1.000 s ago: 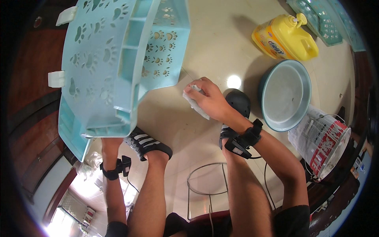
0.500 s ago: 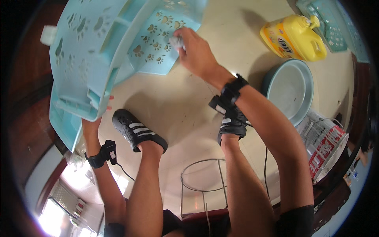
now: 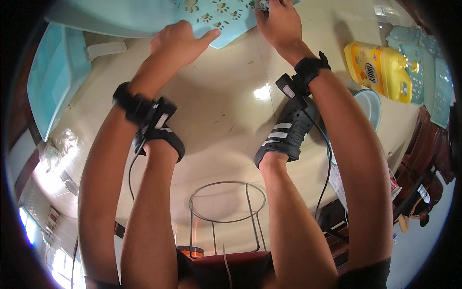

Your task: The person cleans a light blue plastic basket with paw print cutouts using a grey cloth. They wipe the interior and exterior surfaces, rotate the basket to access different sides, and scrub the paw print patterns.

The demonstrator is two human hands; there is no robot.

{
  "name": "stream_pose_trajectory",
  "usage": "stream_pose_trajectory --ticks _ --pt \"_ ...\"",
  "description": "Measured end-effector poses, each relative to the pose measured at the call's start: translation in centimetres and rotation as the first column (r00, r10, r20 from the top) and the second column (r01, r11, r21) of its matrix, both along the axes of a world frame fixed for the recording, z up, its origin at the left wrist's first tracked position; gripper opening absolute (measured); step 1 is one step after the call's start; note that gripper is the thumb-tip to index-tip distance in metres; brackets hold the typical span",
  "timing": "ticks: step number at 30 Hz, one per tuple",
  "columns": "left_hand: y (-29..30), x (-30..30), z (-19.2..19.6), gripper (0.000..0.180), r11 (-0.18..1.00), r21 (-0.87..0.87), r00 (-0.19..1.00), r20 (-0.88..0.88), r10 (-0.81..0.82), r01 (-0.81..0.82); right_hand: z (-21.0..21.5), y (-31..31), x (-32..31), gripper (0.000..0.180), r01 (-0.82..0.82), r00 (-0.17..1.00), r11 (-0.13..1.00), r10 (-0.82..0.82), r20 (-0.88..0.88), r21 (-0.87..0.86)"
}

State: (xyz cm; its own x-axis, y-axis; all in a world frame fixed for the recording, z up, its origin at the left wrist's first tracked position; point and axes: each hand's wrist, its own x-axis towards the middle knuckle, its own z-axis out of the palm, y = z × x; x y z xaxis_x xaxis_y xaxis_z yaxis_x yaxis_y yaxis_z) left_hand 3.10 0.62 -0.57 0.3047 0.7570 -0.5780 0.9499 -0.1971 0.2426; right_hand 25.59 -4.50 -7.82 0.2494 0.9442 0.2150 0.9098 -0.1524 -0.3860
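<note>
Pale cloth (image 3: 263, 5) in right hand (image 3: 283, 25)

A light-blue panel (image 3: 231, 32) patterned with paw prints stands out against a cream floor (image 3: 216, 149). Black clogs (image 3: 296, 121) carry white stripes, matched by plain black wrist straps (image 3: 308, 71). A yellow jug (image 3: 387, 72) bears an orange label (image 3: 360, 60); the basin (image 3: 369, 107) is pale blue-green

Single wide fisheye view, from the person's head, facing steeply down, forearms (image 3: 353, 135) near, floor (image 3: 216, 125) farther below
</note>
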Motion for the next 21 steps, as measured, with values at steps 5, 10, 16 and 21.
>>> stream_pose_trajectory --ticks 5,10,16,21 --pt "1.1 2.2 -2.9 0.075 0.998 0.053 0.998 -0.041 -0.039 0.041 -3.1 0.3 1.2 0.036 -0.062 0.987 0.994 0.048 0.157 0.085" --pt "1.3 2.2 -2.7 0.075 0.999 0.013 0.992 -0.123 -0.041 0.043 -0.4 -1.0 -3.7 0.039 -0.049 0.984 0.994 0.064 0.164 -0.098" --pt "3.0 -1.3 -4.2 0.090 0.979 0.118 0.983 -0.099 -0.154 0.166 1.0 -3.0 -7.4 0.034 -0.231 0.963 0.964 0.246 0.107 -0.131" --pt "3.3 -0.5 -3.6 0.086 0.982 0.033 0.967 -0.180 -0.180 0.188 1.1 -0.7 -6.0 0.024 -0.206 0.947 0.964 0.239 0.213 -0.167"
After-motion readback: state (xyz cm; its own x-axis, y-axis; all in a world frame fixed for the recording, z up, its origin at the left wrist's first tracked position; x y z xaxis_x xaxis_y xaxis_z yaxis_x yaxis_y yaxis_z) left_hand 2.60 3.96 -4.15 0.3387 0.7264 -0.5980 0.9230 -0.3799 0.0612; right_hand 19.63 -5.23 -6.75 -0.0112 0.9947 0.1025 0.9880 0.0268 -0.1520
